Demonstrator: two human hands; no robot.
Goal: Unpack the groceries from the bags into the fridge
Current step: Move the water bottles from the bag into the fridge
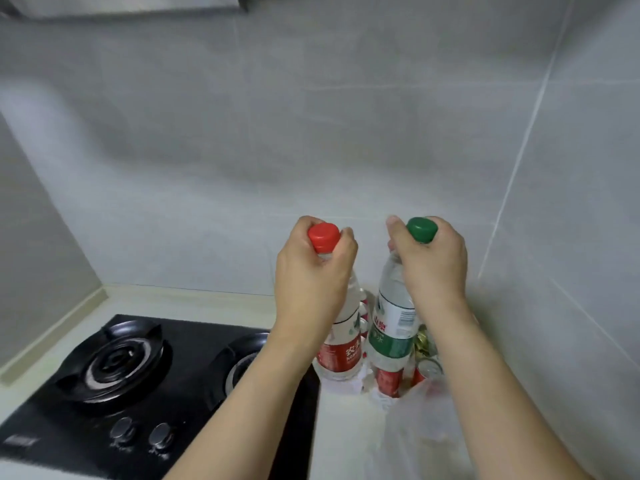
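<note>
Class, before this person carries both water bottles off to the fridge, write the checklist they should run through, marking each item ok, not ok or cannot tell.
1. Left hand grips the neck of the red-capped bottle: ok.
2. Right hand grips the neck of the green-capped bottle: ok.
3. Red cap and green cap on: ok; tightness, cannot tell.
4. Bottles clear of the plastic bag: cannot tell.
5. Cans below will stay standing: cannot tell.
6. Fridge in view: not ok.

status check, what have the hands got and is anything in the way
Left hand grips red-capped bottle by the neck. Right hand grips green-capped bottle. Both upright over the bag. Cans below; stove left.
</note>
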